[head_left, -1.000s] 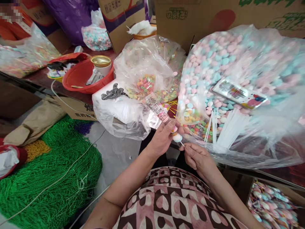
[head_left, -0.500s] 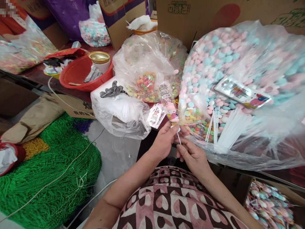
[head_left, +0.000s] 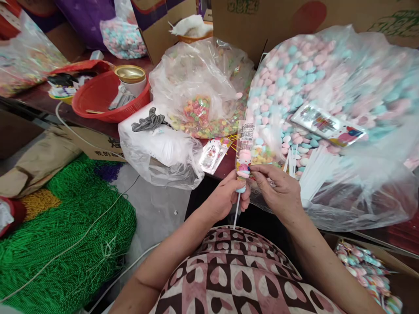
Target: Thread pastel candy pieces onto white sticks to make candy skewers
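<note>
Large bag (head_left: 360, 174): pink, blue, white sweets (head_left: 294, 78)
Red basket (head_left: 129, 108): gold-coloured bowl (head_left: 130, 73)
Clear wrapper (head_left: 247, 133): candy stick (head_left: 242, 173) partly inside, between both hands
Left hand (head_left: 227, 195): fingers clamped around candy stick
Right hand (head_left: 280, 188): fingertips pinching wrapper's edge

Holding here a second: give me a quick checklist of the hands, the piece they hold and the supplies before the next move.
1. Left hand steadying the stacked sweets: ok, fingers around their lower end.
2. Right hand on the clear wrapper: ok, fingertips at its side edge.
3. White stick unobstructed below the left hand: ok, it sticks out downward.
4. Lowest blue sweet inside the wrapper: cannot tell, fingers partly cover that end.
5. Spare sticks close by: ok, bundled beyond the right hand.
6. Flat printed packets uncovered: ok, at the table's near edge.
</note>
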Tool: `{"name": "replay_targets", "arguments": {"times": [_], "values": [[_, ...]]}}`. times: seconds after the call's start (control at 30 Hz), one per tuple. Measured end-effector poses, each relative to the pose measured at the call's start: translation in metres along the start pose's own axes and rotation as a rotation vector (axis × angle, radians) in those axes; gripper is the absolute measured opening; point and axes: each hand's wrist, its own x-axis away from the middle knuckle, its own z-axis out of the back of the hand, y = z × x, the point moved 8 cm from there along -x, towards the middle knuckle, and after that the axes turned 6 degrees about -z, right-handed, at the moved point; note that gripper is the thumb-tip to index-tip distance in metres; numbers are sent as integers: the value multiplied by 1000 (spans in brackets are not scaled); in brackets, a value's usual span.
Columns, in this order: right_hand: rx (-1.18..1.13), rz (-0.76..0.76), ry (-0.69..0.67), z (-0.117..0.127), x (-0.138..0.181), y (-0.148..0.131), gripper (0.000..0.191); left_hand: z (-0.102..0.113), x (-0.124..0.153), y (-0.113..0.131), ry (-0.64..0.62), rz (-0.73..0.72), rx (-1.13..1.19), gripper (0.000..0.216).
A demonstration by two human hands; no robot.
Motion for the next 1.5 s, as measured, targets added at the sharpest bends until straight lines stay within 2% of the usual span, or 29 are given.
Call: {"name": "replay_targets", "arguments": {"times": [0.17,0.4,0.67,1.1,1.3,1.5], "values": [[60,72,-29,-2,1,-3,14,3,0,3,45,-13,-76,29],[167,205,-77,-5,-4,-13,14,7,2,2,92,-39,-108,27],[310,159,-142,-13,-7,-8,19,8,2,1,83,-37,-80,26],[348,310,-28,-17,9,-18,13,20,-1,-4,307,-139,-178,24],[298,188,-97,-21,12,-1,15,16,-2,-4,267,-99,-41,29],[207,113,-75,-12,10,-3,13,17,-3,-7,257,-75,-99,28]]}}
